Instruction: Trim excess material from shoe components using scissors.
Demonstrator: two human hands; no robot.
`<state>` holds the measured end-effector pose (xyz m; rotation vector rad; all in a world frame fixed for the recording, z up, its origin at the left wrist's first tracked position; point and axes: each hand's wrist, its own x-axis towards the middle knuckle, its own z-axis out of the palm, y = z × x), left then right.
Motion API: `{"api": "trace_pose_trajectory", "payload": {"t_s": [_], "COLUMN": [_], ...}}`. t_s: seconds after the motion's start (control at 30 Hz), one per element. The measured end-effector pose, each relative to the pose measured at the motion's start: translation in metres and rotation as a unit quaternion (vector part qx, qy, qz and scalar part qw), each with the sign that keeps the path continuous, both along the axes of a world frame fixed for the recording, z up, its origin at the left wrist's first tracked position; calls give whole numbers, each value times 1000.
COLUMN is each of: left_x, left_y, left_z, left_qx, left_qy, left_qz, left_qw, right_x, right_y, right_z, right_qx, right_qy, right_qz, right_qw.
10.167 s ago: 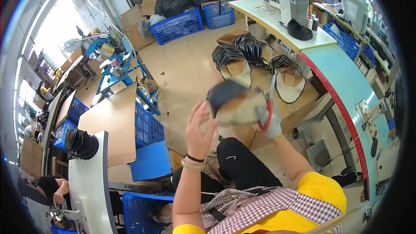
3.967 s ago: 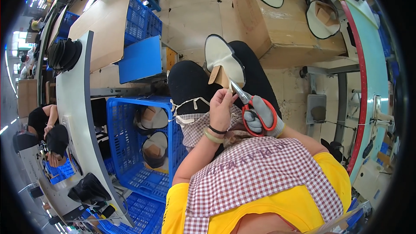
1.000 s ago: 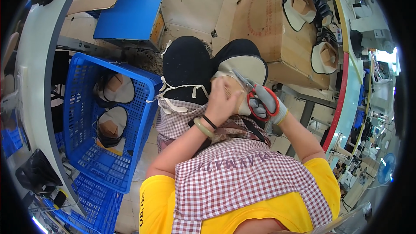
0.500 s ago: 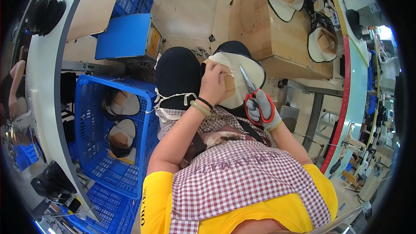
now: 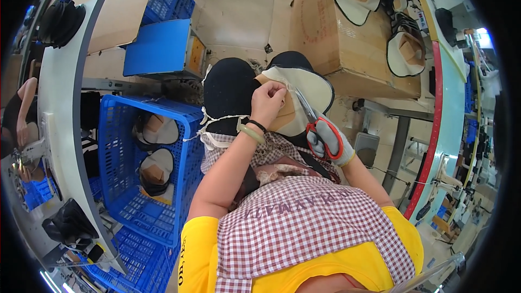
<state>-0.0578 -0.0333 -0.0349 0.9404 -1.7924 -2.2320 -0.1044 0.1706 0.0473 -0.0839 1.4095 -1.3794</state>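
A cream-and-tan shoe upper (image 5: pixel 313 88) with a dark edge lies over my lap, beside a rounded black piece (image 5: pixel 228 89) that has loose white strips along its rim. My left hand (image 5: pixel 267 103) is closed in a pinch over the tan part of the upper; what sits between the fingertips is too small to make out. In a grey-white glove, my right hand (image 5: pixel 341 151) is closed round the red handles of a pair of scissors (image 5: pixel 312 113). Their blades lie over the cream lining, with the tips near my left fingertips.
To the left stands a blue plastic crate (image 5: pixel 187 184) with several shoe uppers inside. A cardboard box (image 5: pixel 320 32) at the far right carries more uppers. Tables run along both sides, the left one a grey-white tabletop (image 5: pixel 65 146). A blue panel (image 5: pixel 154 49) stands beyond the crate.
The scissors' tips have moved left and down, closer to my left hand. My left fingers have drawn into a tighter pinch. The view has shifted slightly.
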Motion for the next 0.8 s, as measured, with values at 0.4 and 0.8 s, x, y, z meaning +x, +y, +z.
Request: {"api": "trace_pose_trajectory", "payload": {"t_s": [0.4, 0.8], "left_x": [0, 2], "left_y": [8, -1], "left_z": [-11, -4], "left_qx": [-260, 136], "left_qy": [53, 74], "left_qz": [30, 79], "left_qw": [964, 985], "right_x": [-7, 21], "right_y": [0, -19], "right_z": [10, 6], "right_qx": [73, 37], "right_qy": [-54, -85], "right_qz": [-19, -114], "right_qw": [996, 989]}}
